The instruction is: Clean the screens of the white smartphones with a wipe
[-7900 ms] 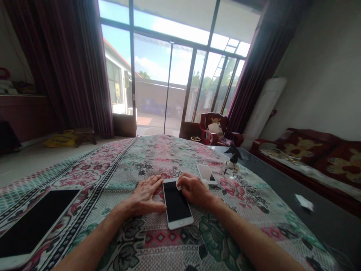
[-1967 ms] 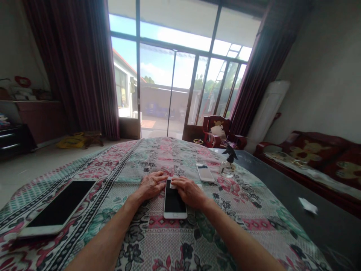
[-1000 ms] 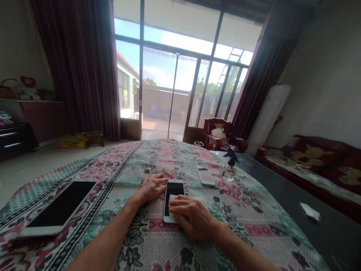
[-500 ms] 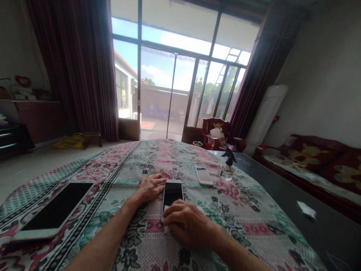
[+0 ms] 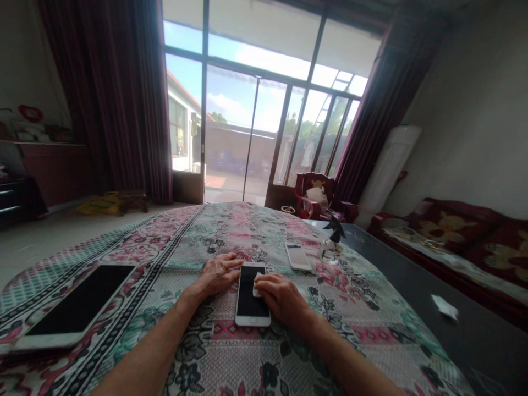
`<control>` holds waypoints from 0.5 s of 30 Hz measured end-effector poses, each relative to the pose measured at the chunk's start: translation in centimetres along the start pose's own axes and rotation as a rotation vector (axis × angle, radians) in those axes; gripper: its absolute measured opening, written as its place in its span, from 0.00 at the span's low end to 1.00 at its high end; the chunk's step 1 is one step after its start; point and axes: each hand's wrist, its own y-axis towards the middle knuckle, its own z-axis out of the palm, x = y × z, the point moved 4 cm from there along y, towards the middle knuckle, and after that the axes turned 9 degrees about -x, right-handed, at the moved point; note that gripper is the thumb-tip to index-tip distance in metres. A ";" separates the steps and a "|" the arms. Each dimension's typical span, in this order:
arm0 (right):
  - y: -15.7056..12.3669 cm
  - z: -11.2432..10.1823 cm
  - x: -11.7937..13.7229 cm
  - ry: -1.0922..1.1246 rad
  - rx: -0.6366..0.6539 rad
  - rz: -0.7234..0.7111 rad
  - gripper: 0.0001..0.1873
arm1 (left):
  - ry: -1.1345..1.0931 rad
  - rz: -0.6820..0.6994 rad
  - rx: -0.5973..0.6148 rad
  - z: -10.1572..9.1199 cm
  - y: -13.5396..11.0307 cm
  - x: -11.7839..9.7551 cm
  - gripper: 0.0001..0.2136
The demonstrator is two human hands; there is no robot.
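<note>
A white smartphone [image 5: 246, 300] with a dark screen lies face up on the flowered tablecloth [image 5: 198, 352], its home button end toward me. My left hand [image 5: 219, 274] rests flat at the phone's upper left, fingers stretched out and fingertips touching its edge. My right hand [image 5: 282, 297] is closed on a white tissue [image 5: 257, 286], which presses on the right side of the screen. Part of the tissue is hidden under the fingers.
A larger white tablet [image 5: 78, 308] lies at the left. Beyond my right hand lie another white phone [image 5: 298, 257] and a clear glass ornament with a black figure [image 5: 335, 234]. Crumpled white paper [image 5: 444, 307] rests on the dark table [image 5: 412, 275] at the right.
My right hand has moved up and away from the phone's lower end to the screen's right side, taking the tissue along. The home button now shows. My left hand stays put.
</note>
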 end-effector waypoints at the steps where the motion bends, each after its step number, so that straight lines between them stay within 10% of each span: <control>1: 0.0 0.0 -0.2 0.003 -0.005 0.001 0.12 | 0.001 0.000 0.001 0.0 0.0 0.0 0.17; 15: 2.7 0.8 -3.6 -0.052 -0.057 0.075 0.11 | 0.011 -0.003 0.004 0.1 0.1 0.1 0.18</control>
